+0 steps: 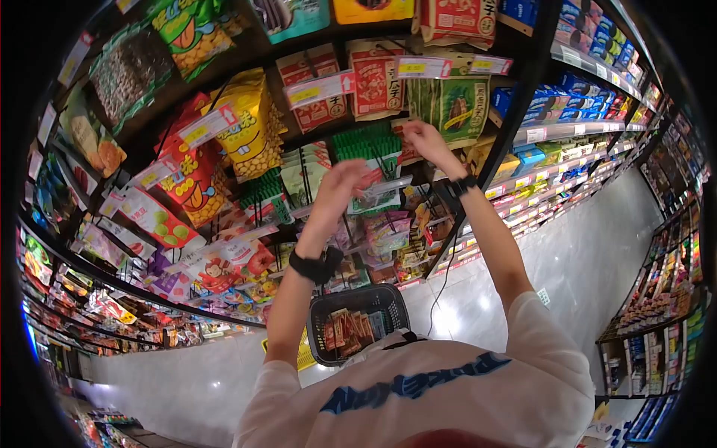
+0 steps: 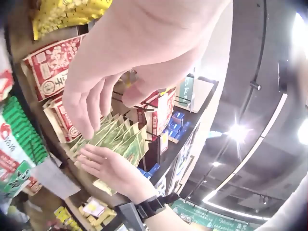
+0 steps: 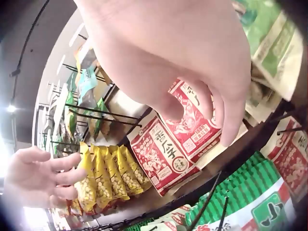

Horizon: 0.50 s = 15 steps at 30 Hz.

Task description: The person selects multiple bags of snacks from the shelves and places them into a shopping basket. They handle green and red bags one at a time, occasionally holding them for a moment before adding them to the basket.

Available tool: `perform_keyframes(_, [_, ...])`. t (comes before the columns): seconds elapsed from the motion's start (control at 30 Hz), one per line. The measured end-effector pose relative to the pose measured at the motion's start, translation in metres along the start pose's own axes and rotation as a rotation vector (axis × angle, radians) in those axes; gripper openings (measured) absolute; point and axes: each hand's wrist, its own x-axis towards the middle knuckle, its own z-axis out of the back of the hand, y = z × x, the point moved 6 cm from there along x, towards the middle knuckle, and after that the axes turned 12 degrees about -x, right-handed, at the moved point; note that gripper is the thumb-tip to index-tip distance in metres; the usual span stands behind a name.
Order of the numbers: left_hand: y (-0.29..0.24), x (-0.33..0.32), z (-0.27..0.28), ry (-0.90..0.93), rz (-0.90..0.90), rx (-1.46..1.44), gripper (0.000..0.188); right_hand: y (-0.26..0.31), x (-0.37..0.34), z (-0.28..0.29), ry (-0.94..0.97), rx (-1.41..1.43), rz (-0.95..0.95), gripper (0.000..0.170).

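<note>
At a tall snack rack [image 1: 517, 97] in a shop, seen from above over a white T-shirt [image 1: 426, 407] with blue lettering, both arms held out toward rows of hanging bags. On the right, by the lower edge of the green bags [image 1: 457, 104], the right hand [image 1: 432, 142], with fingers lightly bent, thumb apart and nothing visibly gripped. In its own wrist view, just in front of the red bags [image 3: 161, 149], with part of one hidden behind the fingers; impossible to tell whether touching. Lower and to the left, before the green-striped packs [image 1: 366, 145], the left hand [image 1: 340, 185], with fingers relaxed and a little spread, thumb apart, holding nothing. On each wrist, a black strap [image 1: 317, 266]. Along the rack, red bags on hooks immediately left of the green ones, with white price tags [image 1: 317, 89] in front; farther left, bright yellow bags [image 1: 250, 127]. To the right, past the dark upright, shelves of blue packs [image 1: 575, 101]. Down on the shiny grey floor [image 1: 224, 366], close in front of the shirt, a black basket [image 1: 317, 306] with reddish-brown packets [image 1: 347, 328] inside, and next to its left side a partly hidden yellow basket [image 1: 304, 351]. Beside the right arm, a thin dark cable [image 1: 445, 287] hanging down.
</note>
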Motion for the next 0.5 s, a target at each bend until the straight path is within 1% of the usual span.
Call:
perform_keyframes(0.03, [-0.009, 0.02, -0.003, -0.029, -0.016, 0.017, 0.04, -0.003, 0.017, -0.003, 0.0, 0.037, -0.058, 0.044])
perform_keyframes(0.1, [-0.019, 0.065, -0.004, -0.098, -0.064, 0.12, 0.046, -0.004, 0.05, -0.009, -0.069, -0.055, -0.082, 0.047])
perform_keyframes(0.17, [-0.009, 0.121, 0.012, -0.12, -0.049, 0.169, 0.055, -0.003, 0.072, -0.012, -0.055, -0.095, -0.151, 0.049])
perform_keyframes(0.2, [-0.008, 0.14, 0.017, -0.174, -0.089, 0.19, 0.054, -0.004, 0.081, -0.013, -0.046, -0.116, -0.185, 0.051])
perform_keyframes(0.27, [-0.009, 0.166, 0.024, -0.281, -0.176, 0.23, 0.051, -0.024, 0.099, -0.023, -0.144, -0.087, -0.217, 0.056])
perform_keyframes(0.3, [0.002, 0.178, 0.032, -0.246, -0.239, 0.175, 0.051, -0.038, 0.108, -0.03, -0.195, -0.072, -0.231, 0.058])
perform_keyframes(0.33, [0.018, 0.192, 0.045, -0.209, -0.306, 0.118, 0.051, -0.045, 0.117, -0.032, -0.241, -0.177, -0.162, 0.068])
perform_keyframes(0.37, [0.03, 0.203, 0.058, -0.182, -0.358, 0.144, 0.05, -0.018, 0.098, -0.023, -0.237, -0.2, -0.202, 0.069])
perform_keyframes(0.4, [0.041, 0.213, 0.071, -0.156, -0.41, 0.17, 0.05, -0.006, 0.084, -0.022, -0.257, -0.264, -0.217, 0.065])
perform_keyframes(0.43, [0.023, 0.194, 0.05, -0.053, -0.379, 0.063, 0.051, 0.001, 0.072, -0.023, -0.278, -0.329, -0.232, 0.061])
perform_keyframes(0.5, [0.007, 0.184, 0.046, -0.173, -0.186, 0.291, 0.05, 0.003, 0.055, -0.037, -0.536, -0.528, -0.001, 0.056])
